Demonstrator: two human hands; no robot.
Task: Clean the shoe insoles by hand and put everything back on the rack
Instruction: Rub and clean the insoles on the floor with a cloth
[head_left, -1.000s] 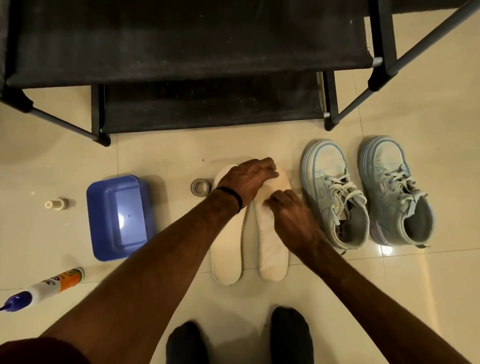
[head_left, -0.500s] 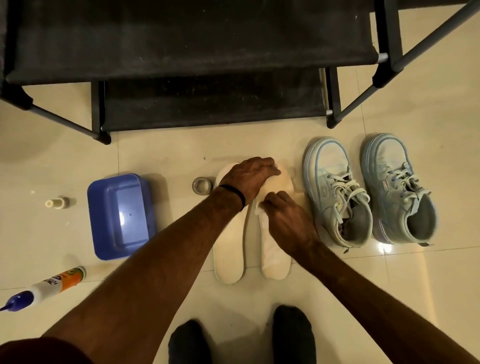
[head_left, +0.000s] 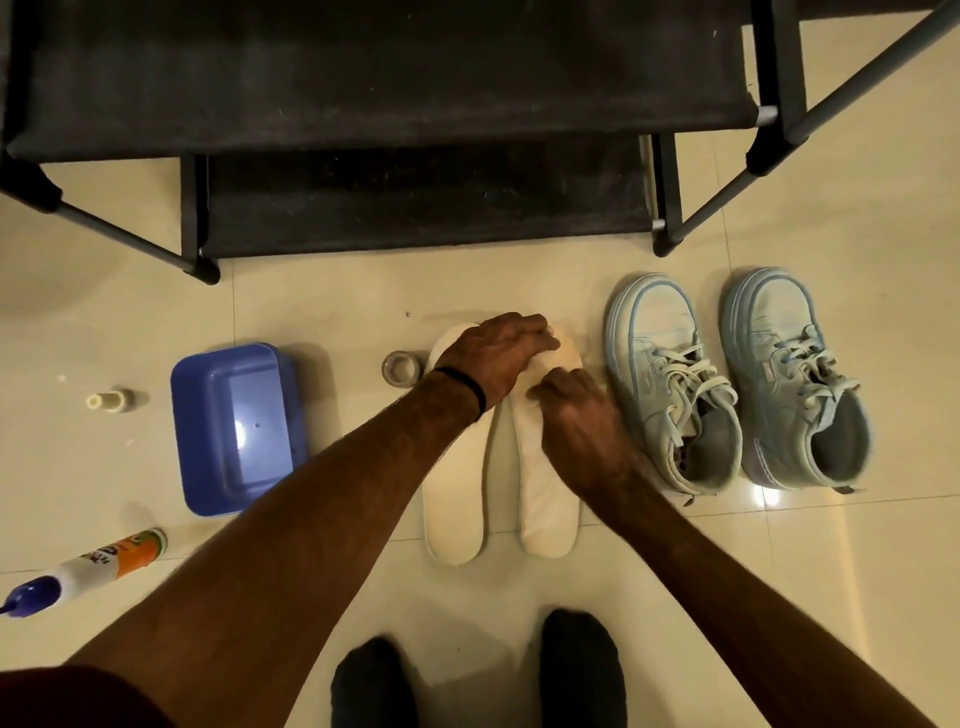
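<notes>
On the tiled floor in front of the black shoe rack (head_left: 363, 78), two pale insoles lie side by side, heels toward the person; the pair of light-blue shoes (head_left: 737, 379) stands just to their right. The left hand (head_left: 493, 358) rests on the toe end of the right insole (head_left: 545, 493), its fingers curved over it and pressing it down. The right hand (head_left: 582, 421) sits on the same insole's middle, fingers bunched; what looks like a white wipe lies under it, though whether it is pinched cannot be told. The left insole (head_left: 452, 493) lies just beside, touched by the left wrist only. The step in hand appears to be wiping. The next move likely calls for steady pressure toward the heel while the toe end is pinned.
</notes>
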